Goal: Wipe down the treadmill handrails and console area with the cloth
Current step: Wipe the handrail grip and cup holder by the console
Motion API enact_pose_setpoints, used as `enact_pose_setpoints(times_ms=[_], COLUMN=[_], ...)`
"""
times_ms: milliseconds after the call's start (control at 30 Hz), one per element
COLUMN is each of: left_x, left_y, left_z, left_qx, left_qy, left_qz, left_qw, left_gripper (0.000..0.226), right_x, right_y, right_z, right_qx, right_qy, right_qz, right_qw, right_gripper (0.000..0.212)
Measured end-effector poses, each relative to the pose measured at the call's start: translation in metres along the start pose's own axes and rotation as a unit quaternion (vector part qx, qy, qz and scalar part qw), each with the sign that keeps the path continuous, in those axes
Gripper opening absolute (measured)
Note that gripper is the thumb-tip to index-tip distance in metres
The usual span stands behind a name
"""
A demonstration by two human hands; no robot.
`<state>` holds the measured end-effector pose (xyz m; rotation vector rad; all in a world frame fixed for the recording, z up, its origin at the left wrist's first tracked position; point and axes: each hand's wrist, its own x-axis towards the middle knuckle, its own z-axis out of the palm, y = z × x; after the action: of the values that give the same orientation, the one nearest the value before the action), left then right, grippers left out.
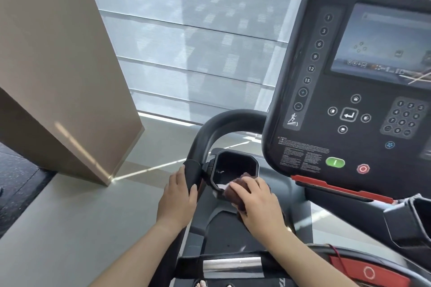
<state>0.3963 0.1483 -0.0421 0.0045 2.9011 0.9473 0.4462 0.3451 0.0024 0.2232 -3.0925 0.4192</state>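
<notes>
My left hand (178, 198) is wrapped around the black left handrail (210, 130) of the treadmill, just below its curved bend. My right hand (258, 205) presses a dark brown cloth (233, 190) against the near rim of the black cup holder (235, 168) beside the rail. The cloth is bunched under my fingers and mostly hidden by the hand. The black console (349, 91) with its screen, number keys, green start button and red stop button stands up and to the right.
A tan pillar (58, 65) rises at the left over a grey floor ledge. Window blinds (198, 42) fill the back. A red safety bar (338, 187) runs under the console. A metal grip bar (231, 264) and a red emergency panel (368, 271) lie near the bottom.
</notes>
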Motion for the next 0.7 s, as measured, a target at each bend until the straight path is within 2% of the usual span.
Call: enact_pose_setpoints(times_ms=[67, 167, 333, 400, 500, 567, 633, 700], left_x=[-0.001, 0.002, 0.031, 0.044, 0.053, 0.054, 0.056, 0.058], left_y=[-0.001, 0.000, 0.014, 0.020, 0.020, 0.017, 0.015, 0.014], left_z=[-0.001, -0.003, -0.012, -0.012, -0.006, -0.002, 0.000, 0.001], left_qx=[-0.005, -0.031, -0.025, -0.023, -0.025, -0.041, -0.056, -0.065], left_qy=[-0.007, -0.020, -0.007, -0.009, -0.027, -0.025, -0.020, -0.023], left_qz=[0.004, 0.002, 0.024, 0.036, 0.030, 0.024, 0.028, 0.030], left_qw=[1.000, 0.999, 0.999, 0.999, 0.999, 0.999, 0.998, 0.997], left_gripper=[0.059, 0.058, 0.053, 0.051, 0.051, 0.050, 0.049, 0.050], right_x=[-0.009, -0.006, 0.044, 0.074, 0.113, 0.126, 0.129, 0.127], right_y=[0.011, 0.019, 0.007, 0.001, -0.002, -0.002, -0.003, -0.002], right_z=[-0.001, -0.018, -0.053, -0.058, -0.048, -0.032, -0.015, -0.007], right_qx=[0.028, 0.095, 0.172, 0.177, 0.151, 0.096, -0.005, -0.028], right_qy=[0.000, 0.021, 0.141, 0.163, 0.117, 0.029, -0.046, -0.057], right_qz=[-0.009, -0.002, -0.016, -0.020, -0.009, -0.002, 0.007, 0.022], right_qw=[1.000, 0.995, 0.975, 0.971, 0.982, 0.995, 0.999, 0.998], right_gripper=[0.057, 0.048, 0.042, 0.039, 0.040, 0.038, 0.036, 0.037])
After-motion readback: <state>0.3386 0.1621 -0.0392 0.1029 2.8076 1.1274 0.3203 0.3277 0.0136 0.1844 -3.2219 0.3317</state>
